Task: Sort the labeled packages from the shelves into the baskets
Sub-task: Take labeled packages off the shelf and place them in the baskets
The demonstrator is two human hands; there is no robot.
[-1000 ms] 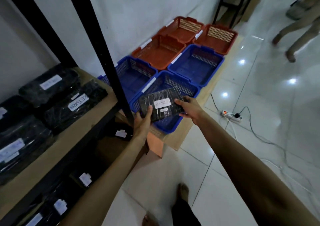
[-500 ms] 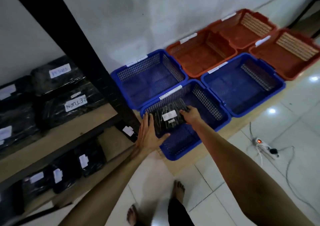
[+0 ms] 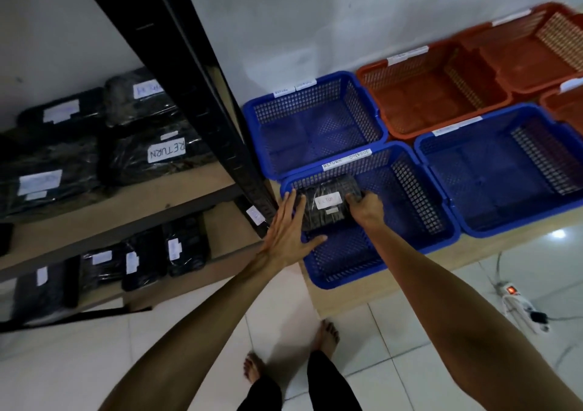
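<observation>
The black plastic-wrapped package w/ white handwritten label [image 3: 328, 204] has dropped lower since a sec ago & now sits inside the near blue plastic mesh basket [image 3: 419, 218], at its left-rear corner. Right hand [image 3: 366, 208] grips the package's right edge w/ curled fingers; left hand [image 3: 288, 230] is off it, fingers spread flat over the basket's left rim. Black metal shelf post [image 3: 217, 120] stands just left, w/ more wrapped black packages [image 3: 157, 155] on the wooden shelves.

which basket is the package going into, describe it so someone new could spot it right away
Start at the black metal shelf post; the plastic mesh baskets sit on the floor to its right. Of the three blue ones, it is the blue mesh basket nearest the person. It alone has both hands over it and a black wrapped package with a white label inside.
</observation>
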